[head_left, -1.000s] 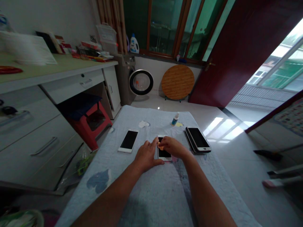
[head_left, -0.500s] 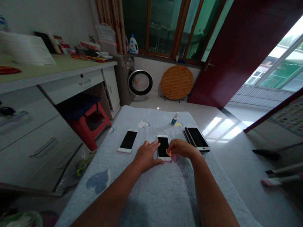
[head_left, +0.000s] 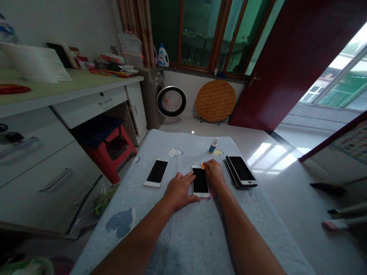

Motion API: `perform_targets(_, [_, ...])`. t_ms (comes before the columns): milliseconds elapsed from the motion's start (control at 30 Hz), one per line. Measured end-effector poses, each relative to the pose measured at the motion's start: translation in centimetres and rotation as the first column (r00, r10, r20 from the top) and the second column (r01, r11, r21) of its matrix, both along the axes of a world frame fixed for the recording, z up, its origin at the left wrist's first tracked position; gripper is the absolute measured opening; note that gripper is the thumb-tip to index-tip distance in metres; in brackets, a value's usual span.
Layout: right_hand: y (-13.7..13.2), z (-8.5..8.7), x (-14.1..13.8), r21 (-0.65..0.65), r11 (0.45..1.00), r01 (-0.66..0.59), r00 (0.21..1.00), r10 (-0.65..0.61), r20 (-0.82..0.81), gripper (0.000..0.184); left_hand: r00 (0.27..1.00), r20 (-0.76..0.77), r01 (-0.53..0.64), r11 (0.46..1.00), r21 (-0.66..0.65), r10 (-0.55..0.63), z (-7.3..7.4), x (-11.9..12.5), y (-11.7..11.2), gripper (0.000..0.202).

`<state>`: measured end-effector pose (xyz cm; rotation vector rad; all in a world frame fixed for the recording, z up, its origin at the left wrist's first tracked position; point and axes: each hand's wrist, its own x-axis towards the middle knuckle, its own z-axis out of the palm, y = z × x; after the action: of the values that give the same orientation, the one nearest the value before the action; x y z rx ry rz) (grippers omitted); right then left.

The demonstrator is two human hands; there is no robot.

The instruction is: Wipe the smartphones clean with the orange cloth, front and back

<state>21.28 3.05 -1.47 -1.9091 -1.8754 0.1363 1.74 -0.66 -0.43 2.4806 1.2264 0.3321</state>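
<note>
A white phone [head_left: 200,181] with a dark screen lies in the middle of a pale blue cloth-covered table [head_left: 183,236]. My left hand [head_left: 178,191] rests flat against the phone's left edge, fingers stretched out and thumb at its lower corner. My right hand [head_left: 213,172] lies along the phone's right side, its fingertips pinched on a small orange piece [head_left: 202,165] at the phone's top right corner.
A second white phone [head_left: 156,173] lies to the left, and a stack of phones [head_left: 241,170] to the right. At the far end stand a small blue-capped bottle [head_left: 212,145], a yellow scrap and white pads [head_left: 174,152]. A red stool [head_left: 110,149] and white drawers [head_left: 43,160] stand left.
My right hand has slid with the orange piece from the phone's lower right up to its top right corner. The left hand has stayed against the phone's left edge.
</note>
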Motion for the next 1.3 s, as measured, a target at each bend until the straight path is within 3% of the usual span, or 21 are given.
perform_targets(133, [0.4,-0.1,-1.0,-0.012,0.998,-0.061,0.998,0.061,0.02,0.031,1.0,-0.012,-0.003,1.0,-0.011,0.003,0.4,0.1,-0.1,0.08])
perform_targets(400, [-0.1,0.8,-3.8,-0.062,0.939,-0.338,0.935,0.343,0.087,0.026,1.0,0.028,0.008,1.0,-0.022,-0.007,1.2,0.1,-0.3,0.078])
perform_targets(633, [-0.5,1.4,-3.2,-0.143,0.981,-0.128,0.969,0.155,0.193,0.028,1.0,0.013,-0.001,0.999,-0.034,0.001,1.6,0.2,-0.5,0.081])
perform_targets(933, [-0.5,2.0,-1.2,-0.165,0.983,0.084,0.968,-0.041,0.249,0.031,1.0,0.005,-0.014,1.0,-0.015,0.014,0.7,0.1,-0.3,0.08])
perform_targets(1067, [-0.6,1.8,-1.9,-0.174,0.982,0.071,0.969,-0.026,0.245,0.033,1.0,0.005,-0.008,1.0,-0.015,0.009,0.7,0.1,-0.3,0.078])
perform_targets(1300, [-0.5,1.6,-3.6,-0.2,0.978,-0.06,0.969,0.106,0.223,0.03,1.0,0.012,0.001,1.0,-0.022,0.0,1.2,0.1,-0.4,0.079])
